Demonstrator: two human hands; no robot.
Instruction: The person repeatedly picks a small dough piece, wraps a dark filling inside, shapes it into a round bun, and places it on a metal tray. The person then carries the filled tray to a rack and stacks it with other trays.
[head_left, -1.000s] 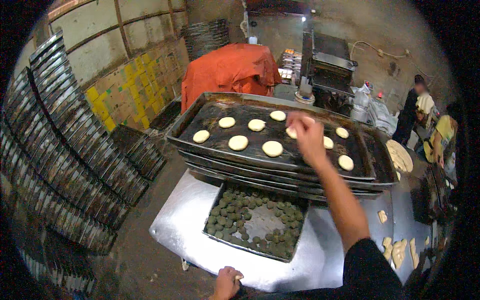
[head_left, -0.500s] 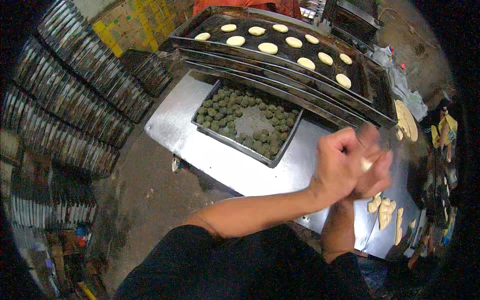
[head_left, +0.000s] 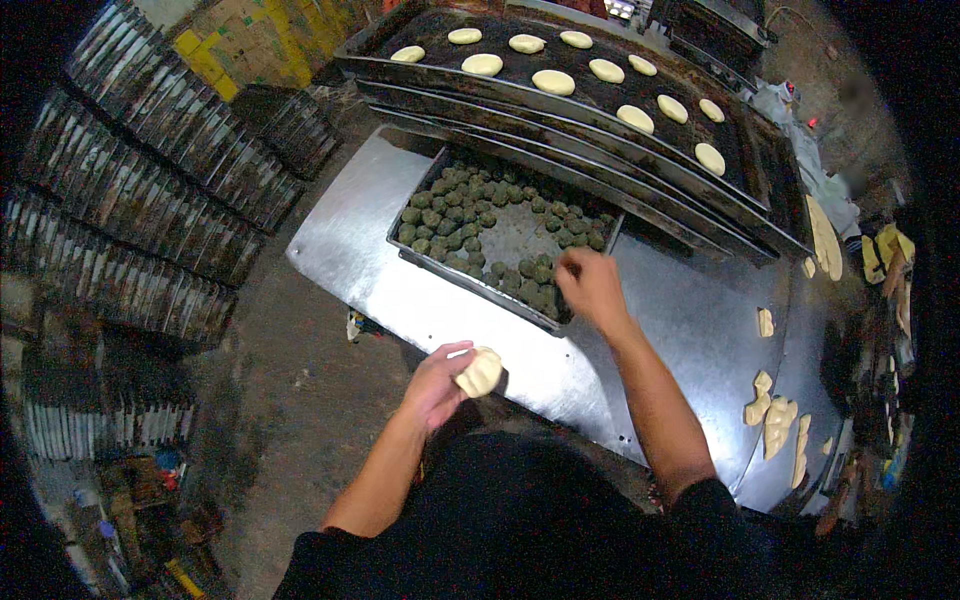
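Note:
A flattened round of pale dough (head_left: 480,372) rests in my left hand (head_left: 435,392), with the thumb over its edge, just off the table's near edge. My right hand (head_left: 592,285) reaches to the right side of a dark metal tray (head_left: 476,290) full of dark green filling balls (head_left: 440,212). Its fingers are curled together over the balls at that side; whether a ball is between them is hidden. A grey patch of tray bottom shows among the balls.
Beyond the filling tray, stacked black baking trays (head_left: 560,115) carry several pale dough ovals (head_left: 553,82) on top. Loose dough pieces (head_left: 778,430) lie on the right of the metal table (head_left: 350,215). Tall stacks of trays (head_left: 130,150) stand at the left.
My hands were together over the table's right side and have parted. The left has moved left and nearer with the dough round; the right has gone to the filling tray.

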